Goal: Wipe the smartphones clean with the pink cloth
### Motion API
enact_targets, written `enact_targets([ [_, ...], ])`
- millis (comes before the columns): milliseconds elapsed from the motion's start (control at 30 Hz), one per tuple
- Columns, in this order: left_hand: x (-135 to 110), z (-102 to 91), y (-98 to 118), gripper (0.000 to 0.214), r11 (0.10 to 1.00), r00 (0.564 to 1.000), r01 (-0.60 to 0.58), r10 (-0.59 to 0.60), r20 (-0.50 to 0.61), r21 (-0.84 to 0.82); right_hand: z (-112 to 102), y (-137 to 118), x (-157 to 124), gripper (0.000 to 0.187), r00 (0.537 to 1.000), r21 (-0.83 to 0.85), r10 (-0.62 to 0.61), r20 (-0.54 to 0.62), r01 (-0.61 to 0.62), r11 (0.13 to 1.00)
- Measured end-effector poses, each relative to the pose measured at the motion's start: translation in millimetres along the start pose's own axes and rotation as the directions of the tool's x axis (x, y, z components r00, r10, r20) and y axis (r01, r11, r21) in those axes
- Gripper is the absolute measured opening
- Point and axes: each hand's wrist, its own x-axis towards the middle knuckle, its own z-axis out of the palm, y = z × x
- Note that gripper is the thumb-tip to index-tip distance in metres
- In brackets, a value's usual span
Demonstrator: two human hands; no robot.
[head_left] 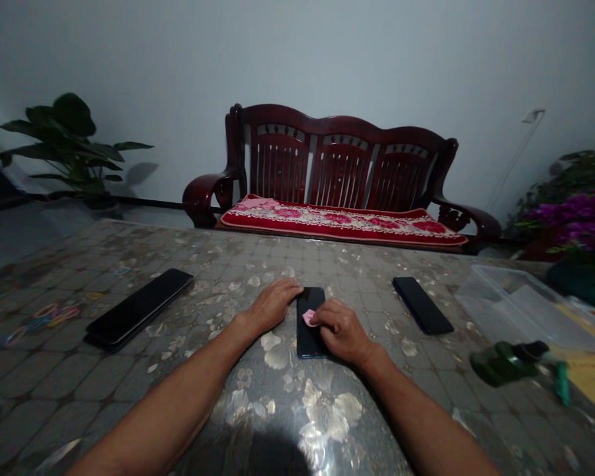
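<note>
A dark phone (308,330) lies face up on the patterned table (277,410) straight in front of me. My left hand (272,305) rests at its left edge, fingers together and touching the upper corner. My right hand (342,330) lies over the phone's right side, fingers pinched on a small pink piece (309,318) pressed against the screen. A second dark phone (422,305) lies to the right. A larger dark device (139,307) lies to the left.
A clear plastic box (513,305) and a green spray bottle (518,362) sit at the right. Coloured rubber bands (49,314) are scattered at the far left. Behind the table stand a red wooden bench (337,178), a leafy plant (69,142) and purple flowers (580,215).
</note>
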Motion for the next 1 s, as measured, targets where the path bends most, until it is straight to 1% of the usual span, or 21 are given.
enact_targets([
  [100,-1.4,-0.9,3.0,0.050,1.000,1.000,0.023,-0.023,-0.001,-0.017,1.7,-2.0,-0.6,0.032,0.999,0.017,0.017,-0.042,-0.016,1.000],
  [300,-1.4,-2.8,7.1,0.045,1.000,1.000,0.021,-0.021,0.003,-0.019,3.5,-11.6,0.6,0.032,0.996,0.003,0.023,-0.084,-0.023,1.000],
  [500,-2.1,-2.6,6.8,0.048,0.997,0.999,0.038,-0.037,0.013,-0.073,3.5,-7.1,0.5,0.021,0.990,-0.081,0.097,-0.100,-0.106,0.991],
  [600,-2.0,-4.1,9.3,0.049,0.996,0.999,0.046,-0.045,0.015,-0.073,1.9,-4.6,-0.6,0.022,0.995,-0.097,0.089,-0.038,-0.092,0.991],
  [700,-2.1,-4.8,11.2,0.049,0.996,0.999,0.053,-0.052,0.015,-0.076,-0.4,-7.9,-0.3,0.026,0.997,-0.072,0.001,0.080,0.004,0.997],
  [767,-2.7,-3.8,10.7,0.050,0.996,0.998,0.055,-0.054,0.016,-0.073,-1.5,-10.8,0.6,0.027,0.992,-0.055,-0.041,0.123,0.048,0.997],
  [833,-3.6,-1.8,8.8,0.051,0.996,0.999,0.054,-0.053,0.006,-0.069,-2.2,-11.1,1.3,0.027,0.994,-0.057,-0.036,0.102,0.042,0.997],
  [900,-4.1,0.5,6.3,0.051,0.997,0.999,0.052,-0.052,-0.005,-0.065,-2.4,-7.6,1.4,0.027,1.000,-0.078,0.002,0.031,0.000,0.997],
  [1000,-3.6,1.9,4.2,0.049,0.998,0.999,0.043,-0.043,0.002,-0.054,-2.0,0.9,0.5,0.022,0.995,-0.104,0.076,-0.062,-0.082,0.991],
])
